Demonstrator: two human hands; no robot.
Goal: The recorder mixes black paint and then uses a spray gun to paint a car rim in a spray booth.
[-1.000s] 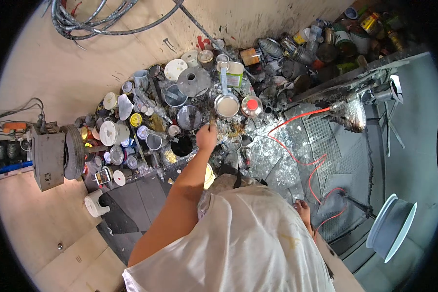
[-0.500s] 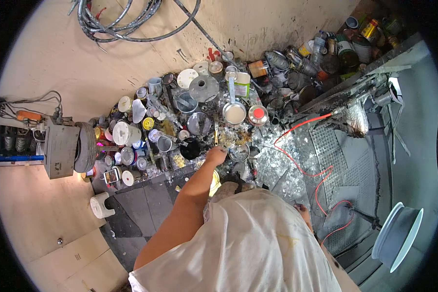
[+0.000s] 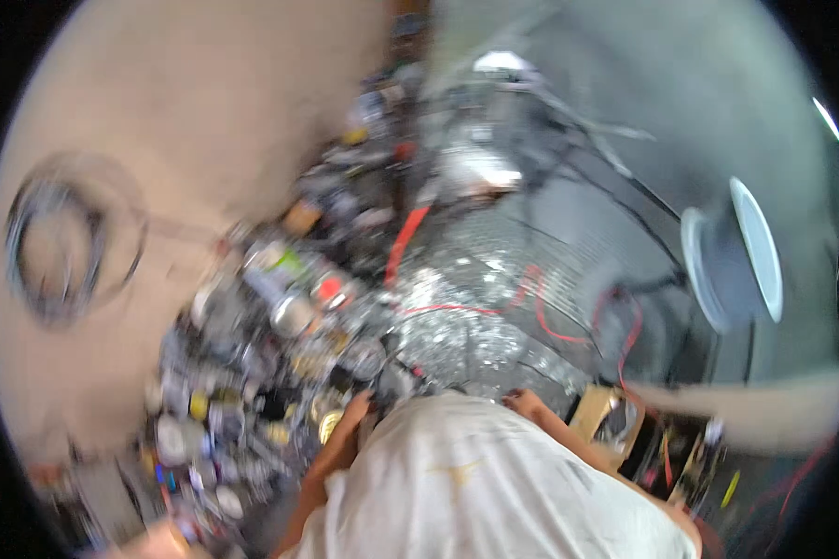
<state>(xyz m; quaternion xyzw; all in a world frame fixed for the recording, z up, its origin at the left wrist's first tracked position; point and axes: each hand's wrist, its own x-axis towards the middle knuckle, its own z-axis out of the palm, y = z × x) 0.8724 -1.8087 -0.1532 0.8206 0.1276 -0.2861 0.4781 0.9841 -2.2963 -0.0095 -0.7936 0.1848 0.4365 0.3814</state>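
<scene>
The picture is smeared by motion. My left hand [image 3: 352, 415] is low, just past the edge of my white shirt [image 3: 475, 484], beside a crowd of small tins and cans [image 3: 280, 298] on the floor. My right hand [image 3: 524, 403] shows only as a few fingers over the shirt's far edge, near a shiny heap of metal scrap [image 3: 457, 326] and a red wire [image 3: 531, 298]. Blur hides whether either hand holds anything.
A coil of grey cable [image 3: 65, 242] lies on the beige floor at the left. A white spool [image 3: 727, 252] stands at the right on grey flooring. A small brown box [image 3: 615, 419] with wiring sits by my right side.
The view has swung sharply and blurred. My left hand has pulled back from the cans toward my body, and my right hand has come into view at the shirt's edge.
</scene>
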